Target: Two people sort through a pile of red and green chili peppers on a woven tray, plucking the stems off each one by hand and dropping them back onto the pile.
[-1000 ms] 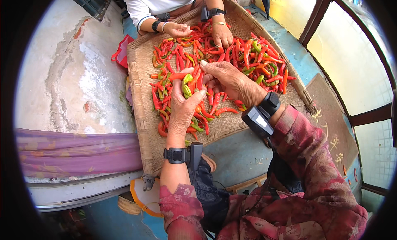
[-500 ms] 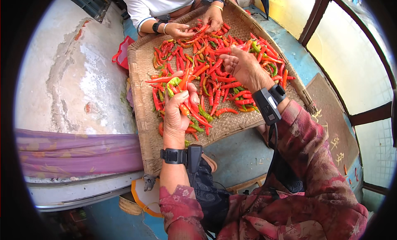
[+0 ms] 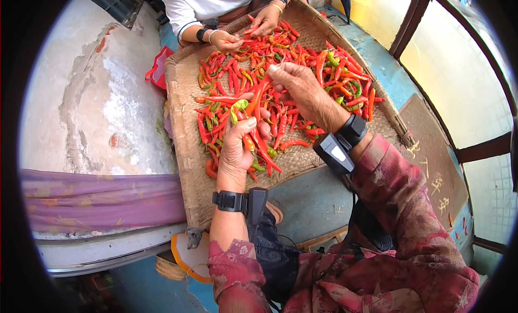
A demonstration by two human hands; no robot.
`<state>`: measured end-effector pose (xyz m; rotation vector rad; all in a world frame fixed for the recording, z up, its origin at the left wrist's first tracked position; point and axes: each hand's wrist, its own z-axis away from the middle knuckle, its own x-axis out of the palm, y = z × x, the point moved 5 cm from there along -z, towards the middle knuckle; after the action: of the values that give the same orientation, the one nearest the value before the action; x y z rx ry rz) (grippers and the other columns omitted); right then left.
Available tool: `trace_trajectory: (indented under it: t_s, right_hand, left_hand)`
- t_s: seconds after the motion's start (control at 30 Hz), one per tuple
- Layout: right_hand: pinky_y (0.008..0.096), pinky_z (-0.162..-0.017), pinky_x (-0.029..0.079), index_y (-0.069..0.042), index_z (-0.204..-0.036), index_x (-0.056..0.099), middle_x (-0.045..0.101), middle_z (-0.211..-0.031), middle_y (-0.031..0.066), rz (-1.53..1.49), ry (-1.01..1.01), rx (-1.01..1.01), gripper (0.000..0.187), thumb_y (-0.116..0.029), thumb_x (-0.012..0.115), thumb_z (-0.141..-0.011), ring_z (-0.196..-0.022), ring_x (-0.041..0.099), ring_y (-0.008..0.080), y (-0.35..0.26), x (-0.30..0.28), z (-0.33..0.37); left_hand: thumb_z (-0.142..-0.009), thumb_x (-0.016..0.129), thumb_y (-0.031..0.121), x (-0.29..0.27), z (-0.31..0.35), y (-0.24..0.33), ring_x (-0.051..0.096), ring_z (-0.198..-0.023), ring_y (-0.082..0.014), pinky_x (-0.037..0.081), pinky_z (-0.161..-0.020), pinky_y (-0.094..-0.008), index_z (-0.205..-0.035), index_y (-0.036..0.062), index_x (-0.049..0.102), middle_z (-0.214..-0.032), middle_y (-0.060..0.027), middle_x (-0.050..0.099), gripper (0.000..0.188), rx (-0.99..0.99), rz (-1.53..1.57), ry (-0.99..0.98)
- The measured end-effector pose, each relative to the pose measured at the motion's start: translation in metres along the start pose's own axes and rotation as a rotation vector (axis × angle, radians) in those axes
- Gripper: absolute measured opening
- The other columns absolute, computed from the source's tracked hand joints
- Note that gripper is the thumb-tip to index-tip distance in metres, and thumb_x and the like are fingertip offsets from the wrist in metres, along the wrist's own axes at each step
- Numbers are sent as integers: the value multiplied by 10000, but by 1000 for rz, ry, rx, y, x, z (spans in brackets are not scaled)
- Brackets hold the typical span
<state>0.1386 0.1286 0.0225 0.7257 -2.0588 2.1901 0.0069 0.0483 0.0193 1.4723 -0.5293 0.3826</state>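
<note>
A bunch of red and orange chili peppers, with a yellow-green one among them, is gripped in my left hand (image 3: 237, 143) above the near left part of the woven tray (image 3: 194, 205). The fingers wrap round the bunch, and its tips stick out on both sides. Thumb and forefinger of my right hand (image 3: 305, 92) pinch the stem end of a long red chili pepper (image 3: 261, 92), whose lower end reaches the bunch. Underneath, many loose chili peppers (image 3: 281, 131), mostly red with some green and orange, cover the tray.
Across the tray a person in a white top handles chili peppers with both hands (image 3: 226, 40). A pink-red plastic container (image 3: 157, 69) stands left of the tray, by the wall. An orange-rimmed container (image 3: 189, 257) is below the tray's near corner. Framed panes (image 3: 464, 70) line the right side.
My right hand has moved left from over the pile to the bunch and now pinches a chili pepper's stem end. The other person's hands have shifted slightly and lifted a chili pepper.
</note>
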Motion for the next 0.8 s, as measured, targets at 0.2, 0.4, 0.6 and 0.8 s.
trace_trajectory:
  t_s: [0.2,0.4,0.6,0.8]
  right_hand:
    - [229,-511,405,-65,-878,537,562,-761,42,-410,224,7,266,-331,556,-886,-589,474,83,1,-45,-21]
    - [238,-559,442,-55,-995,562,573,-773,31,-158,-24,245,352,-376,596,-855,-590,494,101,19,1,-1]
    - [351,-624,441,16,-798,583,516,-689,119,899,-310,-487,293,-270,639,-832,-682,550,189,-3,30,11]
    - [274,-463,403,-5,-764,652,559,-560,18,516,-118,-257,285,-268,600,-864,-510,488,74,-9,8,0]
  left_hand:
    - [-738,582,102,-3,2,0,563,-612,-137,482,-579,-277,-1214,70,438,-858,-98,596,498,-1,6,-25]
    - [-739,588,73,-5,2,2,550,-618,-132,466,-599,-275,-1187,49,444,-840,-90,594,471,-20,-94,-21]
    - [-724,621,69,1,4,-16,544,-622,-140,444,-599,-269,-1148,25,445,-825,-76,589,461,-235,-326,-9]
    - [-730,601,69,5,1,-5,547,-622,-142,449,-605,-262,-1272,13,395,-825,-95,592,583,-139,-184,-35]
